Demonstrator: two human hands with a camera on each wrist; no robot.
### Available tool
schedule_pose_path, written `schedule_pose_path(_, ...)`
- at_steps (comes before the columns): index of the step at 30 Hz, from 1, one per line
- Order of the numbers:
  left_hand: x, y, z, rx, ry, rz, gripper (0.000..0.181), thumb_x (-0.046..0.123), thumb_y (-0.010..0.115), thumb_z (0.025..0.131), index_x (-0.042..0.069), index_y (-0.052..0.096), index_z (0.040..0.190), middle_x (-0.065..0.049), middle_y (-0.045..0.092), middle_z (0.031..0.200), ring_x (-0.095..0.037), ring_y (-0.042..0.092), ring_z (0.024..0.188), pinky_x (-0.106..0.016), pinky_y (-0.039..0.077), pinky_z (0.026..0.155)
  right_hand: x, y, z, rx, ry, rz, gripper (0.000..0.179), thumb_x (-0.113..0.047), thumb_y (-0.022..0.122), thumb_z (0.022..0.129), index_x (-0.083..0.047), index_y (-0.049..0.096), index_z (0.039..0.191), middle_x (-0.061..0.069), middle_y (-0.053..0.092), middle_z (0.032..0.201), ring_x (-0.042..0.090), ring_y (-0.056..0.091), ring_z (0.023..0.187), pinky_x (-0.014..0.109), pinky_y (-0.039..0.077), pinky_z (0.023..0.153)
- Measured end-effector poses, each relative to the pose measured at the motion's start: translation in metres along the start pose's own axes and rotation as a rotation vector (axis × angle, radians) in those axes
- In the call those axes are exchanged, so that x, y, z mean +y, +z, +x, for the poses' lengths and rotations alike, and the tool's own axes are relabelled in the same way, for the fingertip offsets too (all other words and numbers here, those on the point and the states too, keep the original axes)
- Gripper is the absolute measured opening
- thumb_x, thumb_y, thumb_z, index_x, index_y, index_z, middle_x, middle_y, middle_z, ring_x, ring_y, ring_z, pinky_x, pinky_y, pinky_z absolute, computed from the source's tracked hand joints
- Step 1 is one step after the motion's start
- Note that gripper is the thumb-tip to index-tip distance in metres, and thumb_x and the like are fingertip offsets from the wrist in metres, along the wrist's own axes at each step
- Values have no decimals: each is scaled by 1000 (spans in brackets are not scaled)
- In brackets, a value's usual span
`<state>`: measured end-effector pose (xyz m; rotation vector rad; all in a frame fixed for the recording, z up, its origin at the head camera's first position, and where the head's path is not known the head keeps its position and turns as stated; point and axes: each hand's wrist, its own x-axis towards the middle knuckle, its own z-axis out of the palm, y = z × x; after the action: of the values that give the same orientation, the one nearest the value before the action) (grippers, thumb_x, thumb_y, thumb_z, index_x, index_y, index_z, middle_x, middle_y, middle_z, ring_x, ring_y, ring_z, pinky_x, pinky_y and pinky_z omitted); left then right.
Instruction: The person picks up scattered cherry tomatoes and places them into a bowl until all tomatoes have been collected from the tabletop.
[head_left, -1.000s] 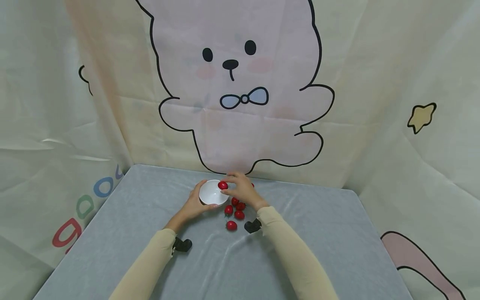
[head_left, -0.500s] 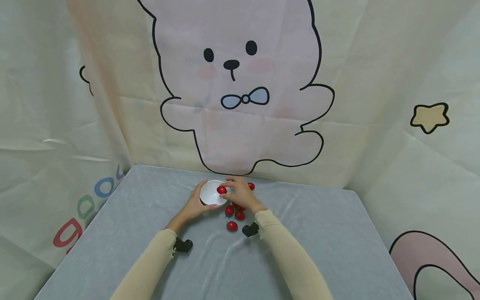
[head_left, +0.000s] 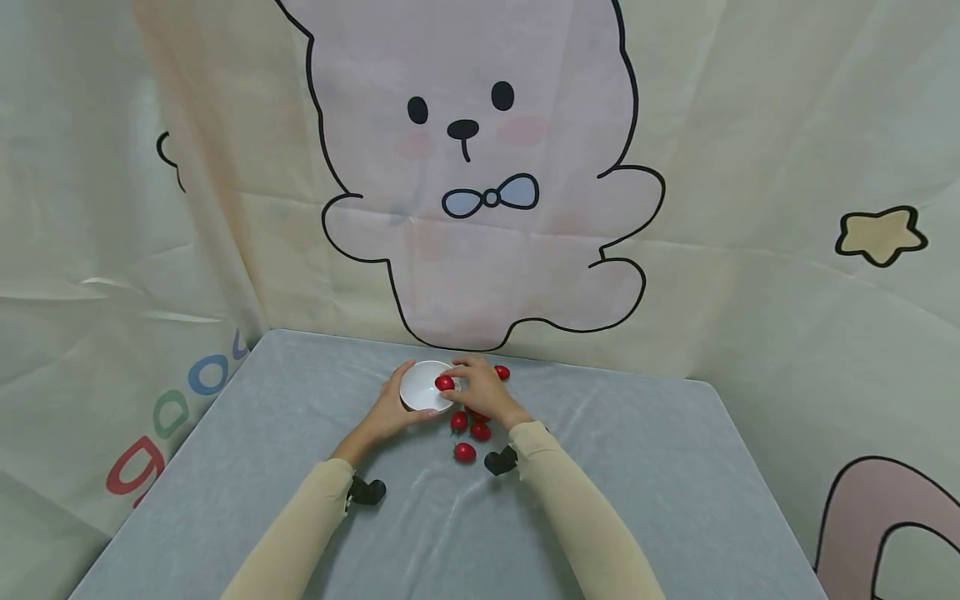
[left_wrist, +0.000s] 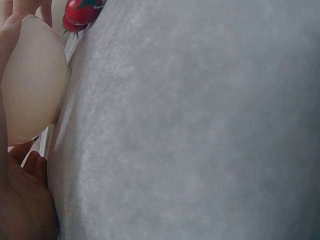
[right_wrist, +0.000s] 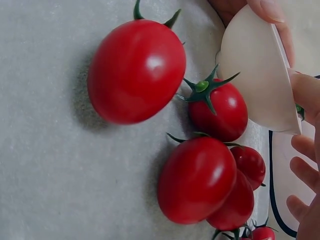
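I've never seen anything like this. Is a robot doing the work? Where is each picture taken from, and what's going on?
No robot here: a person is working bare-handed. The wide picture comes from a camera worn on the head, looking forward and down. The other two come from cameras worn on the wrists, so things look closer and turned sideways. Several red tomatoes lie on the grey table. The left hand holds a white bowl by its side. The right hand pinches one tomato at the bowl's opening; whether it touches the inside, I can't tell.
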<state>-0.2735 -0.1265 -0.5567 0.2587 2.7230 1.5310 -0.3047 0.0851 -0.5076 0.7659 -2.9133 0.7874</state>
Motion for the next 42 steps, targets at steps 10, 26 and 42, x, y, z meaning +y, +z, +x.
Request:
schedule_pose_path(10, -1, 1, 1, 0, 1, 4, 109, 49, 83, 63, 30, 17, 148, -14, 34, 145, -33, 40, 126, -52, 40, 99, 0, -1, 1, -26, -4, 11, 40, -43, 70, 82, -23, 68, 117, 4, 54, 135, 24, 46, 126, 45, 40, 104)
schedule_pose_path(26, -3, 0, 1, -10, 6, -26, 108, 44, 85, 63, 30, 18, 147, -9, 34, 146, -31, 37, 129, -52, 37, 103, -4, -2, -2, -28, 3, 35, 37, -38, 69, 84, -23, 67, 117, 5, 54, 136, 24, 46, 127, 46, 38, 107)
schedule_pose_path(42, -1, -1, -1, -11, 17, -43, 109, 42, 85, 64, 27, 19, 148, -10, 35, 146, -31, 35, 131, -53, 33, 106, -2, -15, -3, 43, -10, 30, 40, -40, 69, 83, -22, 66, 119, 3, 56, 130, 22, 48, 124, 44, 43, 102)
